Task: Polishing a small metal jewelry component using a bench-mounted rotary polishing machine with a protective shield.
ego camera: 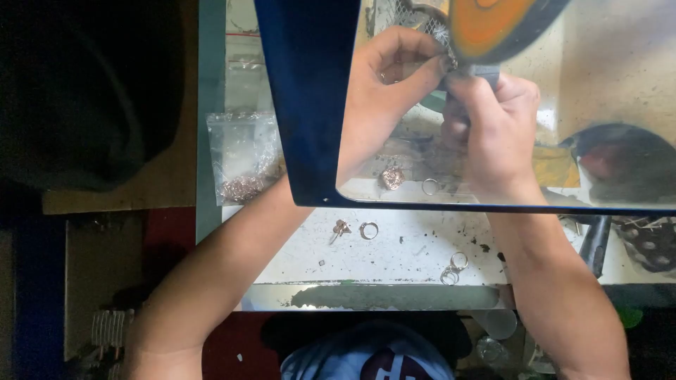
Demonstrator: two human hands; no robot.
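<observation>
Landmark: the clear shield with the dark blue frame (310, 105); places below are relative to it.

Nearest to us, in front of the shield's lower edge on the speckled white worktop (408, 246): a loose ring (369, 230), a small metal piece (341, 227) beside it, and a linked pair of rings (453, 267) further right. They lie apart from each other, and we touch none of them.

Just behind the lower edge, seen through the shield: a round ornate piece (392, 177) and another small ring (430, 186) on the bench.

Left of the frame: a clear plastic bag (243, 158) holding more small metal parts.

Behind the shield, higher up: our left hand (384, 84) has thumb and fingers curled and pinched together; our right hand (493, 127) is closed around a grey tool handle (482, 74). Both fingertips meet at a tiny workpiece (447, 63), right under the orange wheel (493, 24). We cannot make out what the piece is.

Judged progress: one piece in hand at the wheel, several loose on the bench and plenty bagged. We can't tell finished pieces from unfinished ones.
</observation>
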